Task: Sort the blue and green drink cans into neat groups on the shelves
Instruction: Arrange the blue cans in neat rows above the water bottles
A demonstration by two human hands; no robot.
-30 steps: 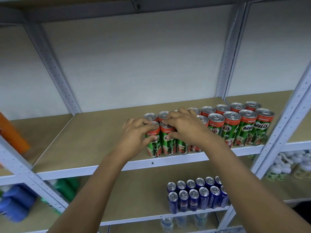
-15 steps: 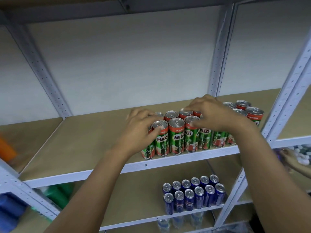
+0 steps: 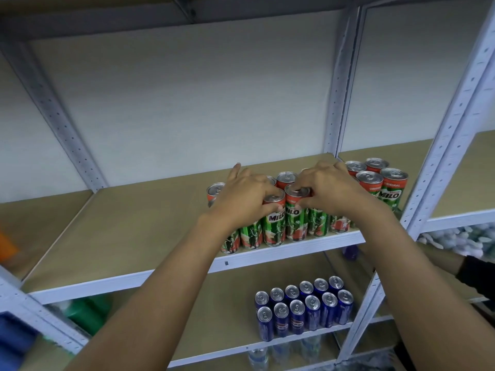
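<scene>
Step in hand: tidying the green cans [image 3: 274, 223] into a tight block at the front edge of the upper shelf [image 3: 120, 236], centre of the frame.
Left hand [image 3: 246, 195]: fingers curled over the rim of one front-row green can, thumb pressed on its label; gripping it.
Right hand [image 3: 328, 190]: fingertips pinching the top of the neighbouring green can, thumb below the rim.
Green group: two rows deep, running from centre to right of centre; right-end cans standing free of both hands.
Blue cans [image 3: 304, 307]: lower centre of the frame, two neat rows on the lower shelf [image 3: 214, 311], apparently sorted already.
Next move, by judgement: sliding the two held cans flush against their neighbours, kept upright, without nudging the front row off the edge.
Writing: "MILO" in white on green; "ORIGINAL" on the red band of the right-end cans. Blue can labels too small to read.
Elsewhere: blurred orange, green and blue shapes at far left; another person's dark sleeve [image 3: 475, 274] at right edge.
</scene>
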